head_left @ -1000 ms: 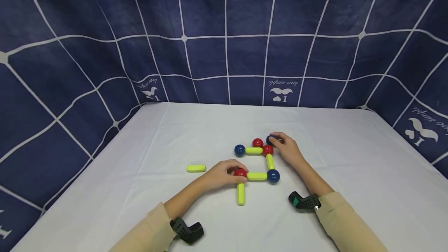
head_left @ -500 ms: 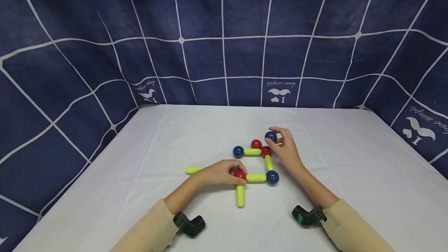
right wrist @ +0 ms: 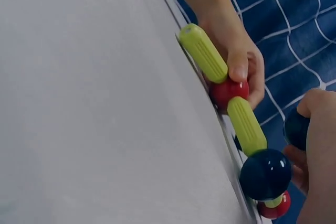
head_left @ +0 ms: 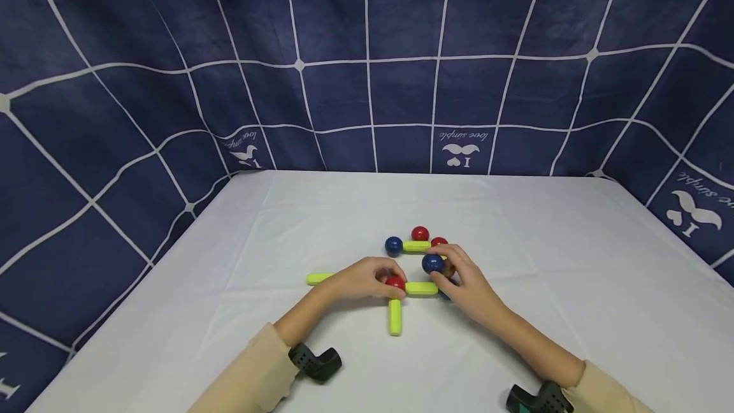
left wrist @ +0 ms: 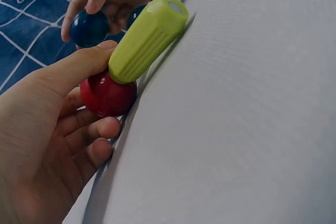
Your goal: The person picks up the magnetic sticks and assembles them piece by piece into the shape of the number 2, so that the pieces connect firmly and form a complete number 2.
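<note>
My left hand (head_left: 369, 279) grips a red ball (left wrist: 108, 94) with thumb and fingers. From that ball one yellow-green rod (head_left: 395, 318) points toward me, and a second rod (head_left: 421, 289) runs right to a blue ball (right wrist: 266, 174) on the table. Between thumb and fingers, my right hand (head_left: 467, 282) pinches another blue ball (head_left: 432, 264), held above the joined pieces. Behind it, partly covered by this hand, a red ball (head_left: 439, 243) joins a rod (head_left: 416, 246) ending in a blue ball (head_left: 394, 246). The rod between the front and back parts is mostly hidden.
A loose red ball (head_left: 420, 233) lies just behind the back rod. Left of the joined pieces is a separate rod (head_left: 318, 279), partly behind my left forearm. White cloth (head_left: 275, 228) covers the table, and a dark blue grid curtain (head_left: 338, 94) hangs behind.
My right hand has lifted the blue ball from the back of the table and brought it toward me, over the joined pieces. The left hand keeps its hold on the red ball.
</note>
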The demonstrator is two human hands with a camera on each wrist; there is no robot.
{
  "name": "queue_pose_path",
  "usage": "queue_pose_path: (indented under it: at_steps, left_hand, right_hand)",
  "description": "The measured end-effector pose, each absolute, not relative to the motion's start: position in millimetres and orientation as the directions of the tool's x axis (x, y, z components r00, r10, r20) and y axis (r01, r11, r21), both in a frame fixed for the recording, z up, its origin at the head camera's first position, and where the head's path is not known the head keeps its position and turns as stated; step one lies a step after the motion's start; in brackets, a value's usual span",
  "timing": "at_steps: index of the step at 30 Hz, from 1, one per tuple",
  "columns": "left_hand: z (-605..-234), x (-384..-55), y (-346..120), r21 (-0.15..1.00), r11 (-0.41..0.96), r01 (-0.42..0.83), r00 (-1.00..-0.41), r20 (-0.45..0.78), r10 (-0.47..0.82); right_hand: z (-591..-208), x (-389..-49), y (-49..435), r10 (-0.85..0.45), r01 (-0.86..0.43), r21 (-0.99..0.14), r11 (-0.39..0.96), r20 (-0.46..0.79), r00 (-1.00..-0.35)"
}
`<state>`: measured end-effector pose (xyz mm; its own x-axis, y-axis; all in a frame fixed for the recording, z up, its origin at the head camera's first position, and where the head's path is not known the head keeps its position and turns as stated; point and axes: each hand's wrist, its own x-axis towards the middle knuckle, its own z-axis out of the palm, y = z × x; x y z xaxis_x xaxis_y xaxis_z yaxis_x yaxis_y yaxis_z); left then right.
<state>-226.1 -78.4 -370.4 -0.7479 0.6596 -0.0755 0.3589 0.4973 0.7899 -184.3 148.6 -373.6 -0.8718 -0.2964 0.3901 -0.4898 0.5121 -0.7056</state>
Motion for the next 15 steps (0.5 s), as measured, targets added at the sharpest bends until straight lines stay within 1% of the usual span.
queue_pose_path:
  at_steps: [4, 9, 11, 13, 15]
  left_hand:
    - [-377, -223, -82, 0.795, 0.483, 0.366, -0.759, -0.044, 0.649]
    - [-377, -223, -81, 0.797, 0.468, 0.382, -0.769, -0.006, 0.639]
    - [-376, -223, -81, 0.807, 0.455, 0.378, -0.773, 0.005, 0.634]
    - [-375, -223, -80, 0.817, 0.444, 0.369, -0.777, 0.009, 0.630]
    - [-375, -223, -80, 0.826, 0.433, 0.360, -0.780, 0.011, 0.626]
  right_hand:
    - [-380, -175, 147, -0.380, -0.607, -0.591, 0.532, 0.474, -0.794]
    - [-382, -170, 147, -0.524, -0.754, -0.485, 0.444, 0.541, -0.657]
    - [-381, -168, 146, -0.587, -0.784, -0.463, 0.414, 0.522, -0.619]
    - [-380, -166, 145, -0.641, -0.789, -0.451, 0.416, 0.470, -0.607]
    - [-379, -164, 144, -0.674, -0.783, -0.433, 0.446, 0.413, -0.612]
